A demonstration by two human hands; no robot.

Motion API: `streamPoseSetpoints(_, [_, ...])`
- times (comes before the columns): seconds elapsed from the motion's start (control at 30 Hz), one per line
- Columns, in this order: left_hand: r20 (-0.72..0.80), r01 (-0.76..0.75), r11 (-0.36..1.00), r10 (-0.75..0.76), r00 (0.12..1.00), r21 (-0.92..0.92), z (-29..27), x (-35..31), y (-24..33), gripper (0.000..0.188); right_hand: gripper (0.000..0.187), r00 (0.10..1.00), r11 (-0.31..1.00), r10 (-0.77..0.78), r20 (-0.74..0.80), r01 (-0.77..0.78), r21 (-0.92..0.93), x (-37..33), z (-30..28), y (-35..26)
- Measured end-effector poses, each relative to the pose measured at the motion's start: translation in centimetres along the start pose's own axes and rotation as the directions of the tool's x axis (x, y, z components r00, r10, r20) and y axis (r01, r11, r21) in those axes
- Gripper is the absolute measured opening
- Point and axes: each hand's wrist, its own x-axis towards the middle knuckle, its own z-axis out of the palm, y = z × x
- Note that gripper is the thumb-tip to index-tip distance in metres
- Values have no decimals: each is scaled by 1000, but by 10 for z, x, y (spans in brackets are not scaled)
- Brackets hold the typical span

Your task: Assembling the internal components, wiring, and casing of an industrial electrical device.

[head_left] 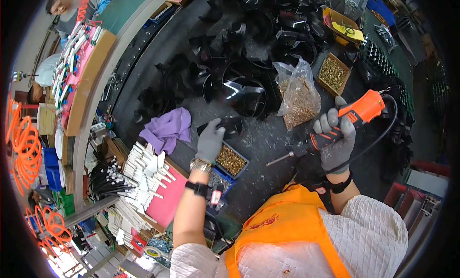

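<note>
My right hand (337, 139), in a grey glove, is wrapped round an orange and black electric screwdriver (366, 107). Its long thin bit points left and slightly down over the dark table. My left hand (211, 140), gloved too, has its fingers closed on a small black plastic part (233, 126); the grip is partly hidden. Just below that hand stands a blue-grey bin (246, 166) of small brass-coloured screws. A crumpled purple cloth (167, 128) lies left of it. A clear plastic bag (301, 93) of small brass-coloured pieces sits between my hands, farther back.
Glossy black curved parts (247, 93) are heaped across the far table. A cardboard box (334, 73) of brass-coloured fasteners and a yellow bin (342, 26) stand far right. White strips (148, 170) lie on a pink board at left. A black cord (394, 129) curves from the screwdriver. Another person (72, 12) is far left.
</note>
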Motion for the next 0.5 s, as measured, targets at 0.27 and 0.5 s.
streamPoseSetpoints(0.27, [257, 28, 949, -113, 960, 313, 44, 74, -23, 46, 52, 999, 996, -17, -42, 13, -85, 5, -13, 1])
streamPoseSetpoints(0.5, [42, 196, 980, -197, 979, 26, 40, 59, 0, 33, 51, 996, 994, 21, -90, -30, -104, 6, -9, 3])
